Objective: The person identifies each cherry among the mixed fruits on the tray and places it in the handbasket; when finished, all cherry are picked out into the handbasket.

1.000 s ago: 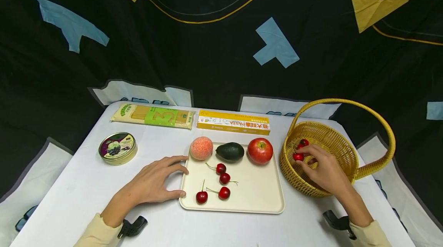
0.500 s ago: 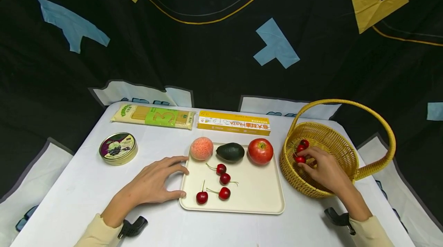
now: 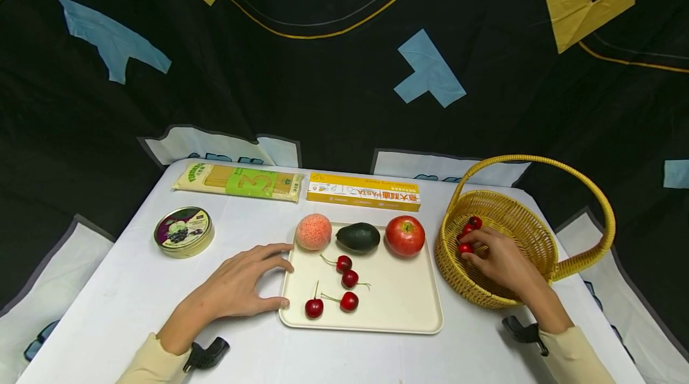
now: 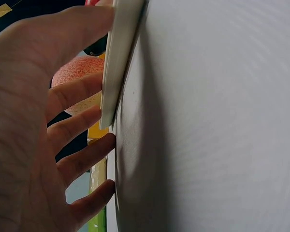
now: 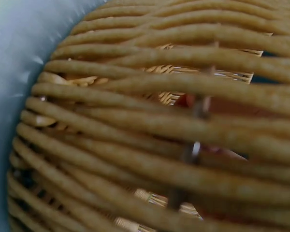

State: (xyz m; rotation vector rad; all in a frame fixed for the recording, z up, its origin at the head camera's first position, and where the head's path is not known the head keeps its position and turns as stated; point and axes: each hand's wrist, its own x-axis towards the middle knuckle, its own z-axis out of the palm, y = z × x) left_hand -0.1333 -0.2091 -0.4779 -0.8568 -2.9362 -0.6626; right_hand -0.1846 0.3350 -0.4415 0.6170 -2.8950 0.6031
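Observation:
At the left edge of a cream tray [image 3: 398,306], my left hand [image 3: 237,282] rests with spread fingers; the left wrist view shows its thumb and fingertips along the tray's side. On the tray lie a pink peach-like fruit [image 3: 313,232], a dark green avocado [image 3: 358,237], a red apple [image 3: 405,236] and several cherries [image 3: 348,301] with stems. My right hand [image 3: 500,258] reaches into a yellow wicker basket [image 3: 530,228], thumb and finger pinching a cherry [image 3: 465,248]. More cherries [image 3: 475,222] lie just beyond its fingers. Basket weave blocks most of the right wrist view.
Behind the tray are a spaghetti packet [image 3: 239,181] and a yellow pasta box [image 3: 363,191]. A round tin [image 3: 184,232] stands at the left. The basket's tall handle [image 3: 603,204] arches over its right side. A black curtain [image 3: 323,91] hangs behind the white table [image 3: 242,348].
My right hand stays in the basket, shifting only slightly around the cherry at its fingertips. The left hand and the fruit on the tray keep their places.

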